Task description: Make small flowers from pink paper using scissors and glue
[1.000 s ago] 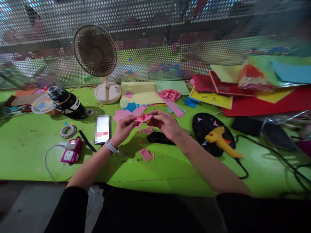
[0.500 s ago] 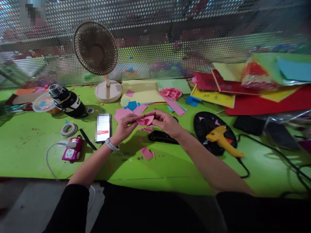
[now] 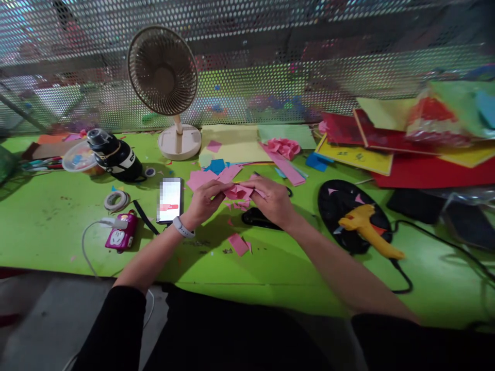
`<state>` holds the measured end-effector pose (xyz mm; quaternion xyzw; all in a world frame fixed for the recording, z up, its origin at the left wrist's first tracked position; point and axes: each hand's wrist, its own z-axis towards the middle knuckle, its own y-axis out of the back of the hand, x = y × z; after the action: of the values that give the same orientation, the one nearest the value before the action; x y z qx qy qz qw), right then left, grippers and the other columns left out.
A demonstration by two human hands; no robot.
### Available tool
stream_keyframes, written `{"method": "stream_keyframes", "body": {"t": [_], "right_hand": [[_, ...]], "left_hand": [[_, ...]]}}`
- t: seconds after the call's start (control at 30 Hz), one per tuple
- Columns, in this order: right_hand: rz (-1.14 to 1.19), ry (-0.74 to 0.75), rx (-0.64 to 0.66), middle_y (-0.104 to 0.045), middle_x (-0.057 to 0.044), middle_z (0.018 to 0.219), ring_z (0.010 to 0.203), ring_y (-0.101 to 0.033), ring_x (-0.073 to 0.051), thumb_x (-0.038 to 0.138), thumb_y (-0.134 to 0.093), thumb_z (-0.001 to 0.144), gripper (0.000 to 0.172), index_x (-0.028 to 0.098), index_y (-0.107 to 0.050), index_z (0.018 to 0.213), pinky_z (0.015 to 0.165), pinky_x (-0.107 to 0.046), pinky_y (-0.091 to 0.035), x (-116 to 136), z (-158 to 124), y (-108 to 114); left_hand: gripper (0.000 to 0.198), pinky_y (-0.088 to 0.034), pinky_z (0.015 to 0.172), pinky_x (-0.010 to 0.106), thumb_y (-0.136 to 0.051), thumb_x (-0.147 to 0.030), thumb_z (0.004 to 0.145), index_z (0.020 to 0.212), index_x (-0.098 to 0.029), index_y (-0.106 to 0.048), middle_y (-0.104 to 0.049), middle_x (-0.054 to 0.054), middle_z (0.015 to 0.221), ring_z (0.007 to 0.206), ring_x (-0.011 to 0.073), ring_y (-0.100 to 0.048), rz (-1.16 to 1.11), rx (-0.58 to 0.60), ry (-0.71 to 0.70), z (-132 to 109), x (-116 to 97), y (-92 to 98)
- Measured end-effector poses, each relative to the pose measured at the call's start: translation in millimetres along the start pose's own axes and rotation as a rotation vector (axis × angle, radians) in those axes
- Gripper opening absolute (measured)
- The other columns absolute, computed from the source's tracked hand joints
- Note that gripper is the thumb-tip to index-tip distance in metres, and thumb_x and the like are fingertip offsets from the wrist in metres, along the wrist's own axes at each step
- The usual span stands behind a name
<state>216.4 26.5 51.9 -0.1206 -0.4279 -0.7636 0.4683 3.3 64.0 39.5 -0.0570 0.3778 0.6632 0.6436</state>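
Between my two hands, above the green table, is a curled piece of pink paper (image 3: 238,192). My left hand (image 3: 204,205) pinches its left edge, thumb and fingers closed. On the other side my right hand (image 3: 273,201) grips the right edge, fingers bent over it. Pink paper sheets (image 3: 201,178) lie just behind my left hand. A black tool that looks like a stapler (image 3: 260,218) rests under my right hand, partly hidden by it. Small pink scraps (image 3: 238,243) are scattered in front. Folded pink paper pieces (image 3: 284,148) sit in a pile farther back.
A yellow glue gun (image 3: 371,232) lies on a black round tray (image 3: 328,206) at right, its cable trailing. At left are a phone (image 3: 170,200), a tape roll (image 3: 116,200), a purple power adapter (image 3: 122,232) and a black bottle (image 3: 115,157). A fan (image 3: 180,141) stands behind.
My right hand has turned and its fingers have come further over the pink paper, which now looks more folded. The whole view has shifted slightly, so objects appear further right.
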Motion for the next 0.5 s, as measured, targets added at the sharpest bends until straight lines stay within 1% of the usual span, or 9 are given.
{"method": "stream_keyframes", "body": {"t": [0.1,0.17,0.23,0.33,0.4,0.5], "right_hand": [[-0.131,0.1,0.008,-0.076,-0.01,0.101,0.094,-0.07,-0.027,0.02,-0.055,0.093,0.024,0.024,-0.073,0.109,0.089,-0.046,-0.053,-2,-1,-1],[-0.209,0.121,0.02,-0.077,-0.01,0.1,0.092,-0.07,-0.027,0.017,-0.052,0.093,0.026,0.023,-0.072,0.108,0.086,-0.045,-0.054,-2,-1,-2],[-0.246,0.099,0.022,-0.077,-0.009,0.097,0.089,-0.07,-0.025,0.016,-0.049,0.093,0.028,0.023,-0.072,0.107,0.082,-0.043,-0.055,-1,-2,-3],[-0.241,0.054,0.008,-0.078,-0.008,0.096,0.087,-0.071,-0.024,0.016,-0.049,0.092,0.028,0.024,-0.072,0.105,0.08,-0.04,-0.055,4,-4,-6],[-0.218,0.028,-0.007,-0.078,-0.007,0.095,0.084,-0.072,-0.024,0.018,-0.049,0.092,0.026,0.024,-0.072,0.104,0.077,-0.038,-0.056,10,-5,-8],[-0.19,-0.024,-0.05,-0.078,-0.007,0.091,0.075,-0.072,-0.022,0.023,-0.049,0.094,0.023,0.023,-0.071,0.103,0.07,-0.033,-0.055,21,-7,-10]], "left_hand": [[0.024,-0.058,0.076,0.027,-0.057,-0.018,0.094,0.114,-0.019,-0.071,-0.073,0.009,0.094,0.086,0.0141,-0.069,0.074,0.017,-0.005,-1,-1,0.3],[0.025,-0.058,0.076,0.028,-0.056,-0.019,0.094,0.115,-0.019,-0.07,-0.073,0.009,0.096,0.087,0.0144,-0.069,0.146,0.031,-0.013,-2,-3,-0.2],[0.027,-0.058,0.077,0.028,-0.055,-0.019,0.095,0.119,-0.018,-0.069,-0.073,0.01,0.099,0.087,0.015,-0.069,0.21,0.046,-0.019,-3,-5,-0.9],[0.028,-0.057,0.074,0.028,-0.054,-0.02,0.095,0.12,-0.017,-0.067,-0.073,0.012,0.101,0.086,0.0161,-0.069,0.282,0.061,-0.035,-5,-9,-2.3],[0.027,-0.056,0.071,0.028,-0.053,-0.02,0.095,0.118,-0.017,-0.067,-0.073,0.011,0.098,0.084,0.0162,-0.069,0.295,0.045,-0.032,-5,-14,-3.4],[0.024,-0.054,0.071,0.027,-0.051,-0.018,0.095,0.113,-0.018,-0.067,-0.072,0.009,0.095,0.084,0.0155,-0.068,0.275,0.001,0.026,-5,-25,-4.9]]}}
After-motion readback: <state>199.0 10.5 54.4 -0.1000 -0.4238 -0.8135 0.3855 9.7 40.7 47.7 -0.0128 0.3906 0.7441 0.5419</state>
